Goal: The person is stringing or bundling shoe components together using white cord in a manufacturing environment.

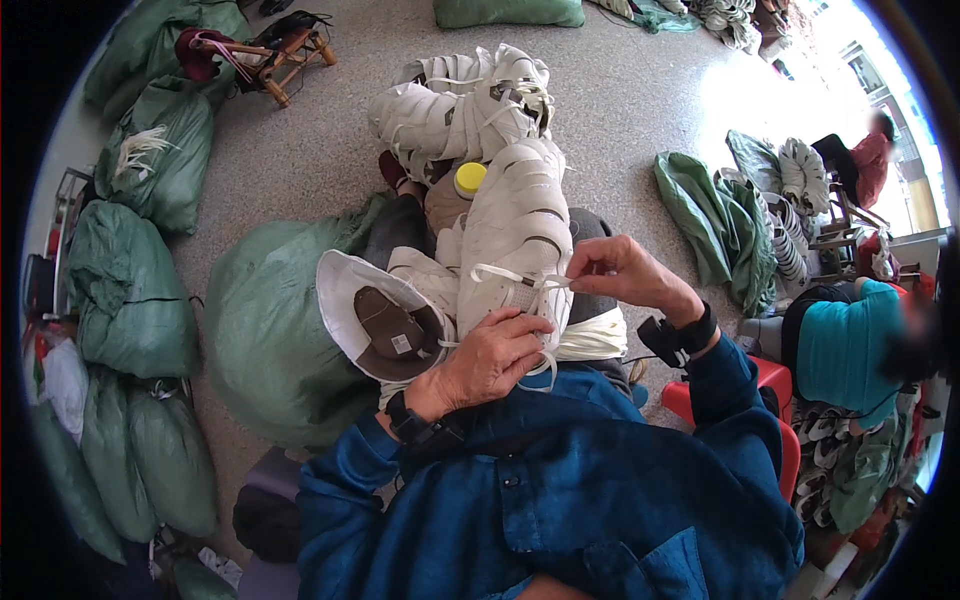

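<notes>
A long row of white shoe uppers (515, 205), nested one in another, lies over my lap. The nearest upper has a white shoelace (500, 272) threaded at its eyelets. My right hand (625, 275) pinches the lace between thumb and fingertips at the upper's right side. My left hand (490, 355) is curled over the near end of the upper, its fingertips pressed against it. Left of that hand, an upturned white hat (345, 285) holds a brown insole-shaped piece (388, 322). A bundle of white laces (592, 336) lies across my right thigh.
More nested uppers (455, 120) sit on the floor ahead, beside a yellow lid (469, 179). Green sacks (285, 330) crowd the left side. A wooden stool (275, 65) stands at the far left. On the right are a red chair (775, 385) and a person in turquoise (848, 332).
</notes>
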Motion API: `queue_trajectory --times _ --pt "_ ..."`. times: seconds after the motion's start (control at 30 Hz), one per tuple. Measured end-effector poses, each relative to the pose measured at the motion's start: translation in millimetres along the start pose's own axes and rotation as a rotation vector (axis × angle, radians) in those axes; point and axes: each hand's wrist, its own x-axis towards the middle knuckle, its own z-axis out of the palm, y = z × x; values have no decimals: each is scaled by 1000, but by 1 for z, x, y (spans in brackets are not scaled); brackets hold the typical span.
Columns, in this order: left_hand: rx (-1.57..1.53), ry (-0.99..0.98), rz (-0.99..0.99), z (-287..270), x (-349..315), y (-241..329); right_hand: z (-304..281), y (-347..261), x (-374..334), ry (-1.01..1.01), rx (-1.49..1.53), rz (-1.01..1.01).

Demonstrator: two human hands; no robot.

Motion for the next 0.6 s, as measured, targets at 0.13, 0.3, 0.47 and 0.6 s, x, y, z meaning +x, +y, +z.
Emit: queue_trajectory --times 0.13,0.3,0.47,0.6 --pt "-126 39 -46 -10 0 5 15 18 -19 109 -17 98" --pt "-657 2 -340 -39 0 45 23 7 -20 110 -170 -16" --pt "-975 12 -417 -24 -14 47 29 2 7 159 -383 -373" --pt "-1523 110 -559 -9 -48 46 34 23 27 102 -332 -432"
